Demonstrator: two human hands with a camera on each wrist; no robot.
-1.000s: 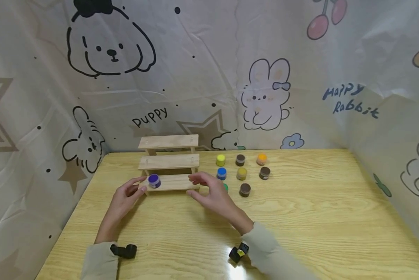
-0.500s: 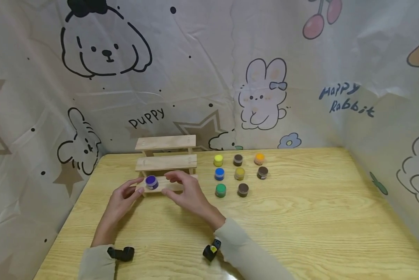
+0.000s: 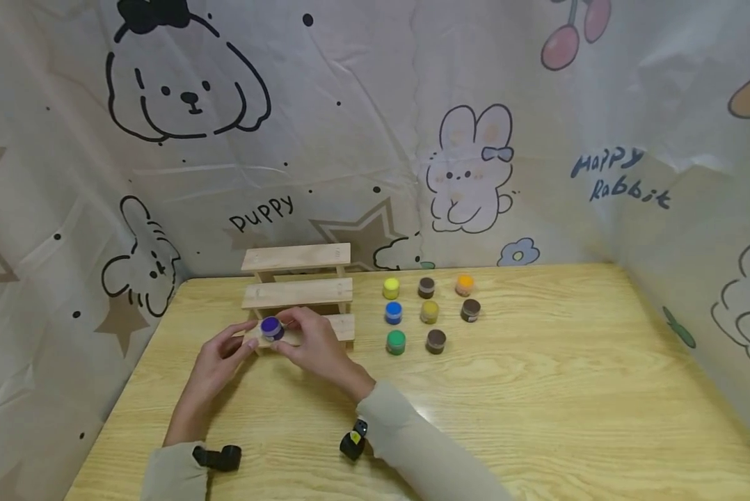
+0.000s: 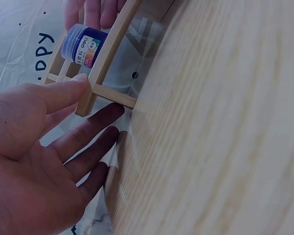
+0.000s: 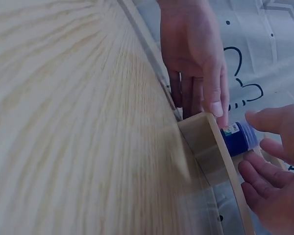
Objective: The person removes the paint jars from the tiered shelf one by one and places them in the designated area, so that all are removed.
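Observation:
A small jar of purple paint (image 3: 271, 328) stands on the left part of the lowest step of a wooden three-step display rack (image 3: 296, 257). In the left wrist view, the paint jar (image 4: 83, 46) shows its printed label and clear-sided lid. My left hand (image 3: 215, 358) holds the left end of that step between thumb and index finger, its other fingers extended below. From the right, my right hand (image 3: 315, 344) reaches over the step, thumb and fingertips spread right at the jar's sides. In the right wrist view, the right hand's thumb (image 5: 269, 118) is beside the lid.
Several more paint jars stand on the table right of the rack, among them yellow (image 3: 391, 287), blue (image 3: 393, 312), green (image 3: 396, 342), orange (image 3: 465, 284) and dark brown (image 3: 435, 341). A printed curtain (image 3: 362, 90) hangs behind the wooden table (image 3: 538, 390).
My right hand has moved left along the lowest step, from its right end to the purple jar, uncovering the green jar. My left hand stays at the step's left end.

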